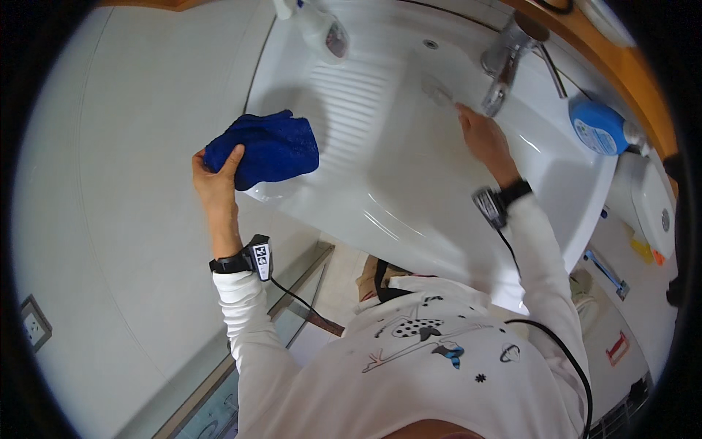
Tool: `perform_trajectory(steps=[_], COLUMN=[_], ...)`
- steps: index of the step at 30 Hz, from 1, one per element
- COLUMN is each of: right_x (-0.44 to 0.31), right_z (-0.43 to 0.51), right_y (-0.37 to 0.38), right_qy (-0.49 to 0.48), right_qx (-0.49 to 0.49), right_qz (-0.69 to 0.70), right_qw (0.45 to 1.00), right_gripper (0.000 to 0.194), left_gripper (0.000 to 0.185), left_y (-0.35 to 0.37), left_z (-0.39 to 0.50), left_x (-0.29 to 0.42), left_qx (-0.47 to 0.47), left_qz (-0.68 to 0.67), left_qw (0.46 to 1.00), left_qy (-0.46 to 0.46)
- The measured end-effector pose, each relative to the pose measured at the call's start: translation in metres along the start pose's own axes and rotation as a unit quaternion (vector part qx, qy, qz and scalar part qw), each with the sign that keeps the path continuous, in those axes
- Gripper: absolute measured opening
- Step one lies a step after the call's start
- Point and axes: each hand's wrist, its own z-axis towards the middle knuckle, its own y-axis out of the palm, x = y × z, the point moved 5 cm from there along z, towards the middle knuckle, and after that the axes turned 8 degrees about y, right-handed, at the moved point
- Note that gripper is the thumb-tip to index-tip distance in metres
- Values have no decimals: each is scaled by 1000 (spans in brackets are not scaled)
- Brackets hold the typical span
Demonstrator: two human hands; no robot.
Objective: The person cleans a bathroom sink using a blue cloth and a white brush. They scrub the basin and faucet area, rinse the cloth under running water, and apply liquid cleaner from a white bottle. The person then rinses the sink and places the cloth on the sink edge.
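Observation:
My left hand [219,178] grips a folded dark blue cloth [274,151] at its left end, above the left edge of a white washbasin [351,186] with a ridged side. My right hand [488,140] is over the bowl, just below the chrome faucet [502,82]. Its fingertips point at a blurred, translucent patch in the bowl; whether they touch or hold anything there cannot be told. A white bottle [329,41] lies or stands on the ridged side, near the upper left.
A blue bottle with a white cap [598,127] sits on the basin's right rim. Beyond it are a white toilet tank [650,203] and a blue-handled tool [606,271]. A tiled wall [148,164] borders the left side. Cables run from both wrist devices.

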Motion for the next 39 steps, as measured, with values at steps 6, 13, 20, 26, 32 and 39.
perform_trajectory(steps=[6, 13, 20, 26, 32, 39], right_x=[-117, -113, -190, -42, -17, 32], right_z=[-75, 47, 57, 23, -75, -29], right_y=[40, 13, 113, 46, 55, 66], right_qy=[-216, -123, -138, -40, -2, 25], right_qx=[-111, 15, -48, 4, -106, -77], right_qz=[40, -149, 0, 35, 47, -50], right_qw=[969, 981, 989, 999, 993, 995], right_gripper=[24, 21, 28, 36, 37, 40], left_gripper=[53, 52, 57, 54, 52, 51], left_y=[10, 1, -2, -11, 2, 15], left_z=[1, -3, 3, 2, -3, -2], left_x=[11, -3, -30, -46, -41, -19], left_qx=[2, 8, -17, 1, -34, -44], left_qz=[50, -1, 38, 5, -15, -21], left_qw=[998, 1000, 999, 1000, 998, 999], left_qy=[44, 11, -4, -23, -57, -15])
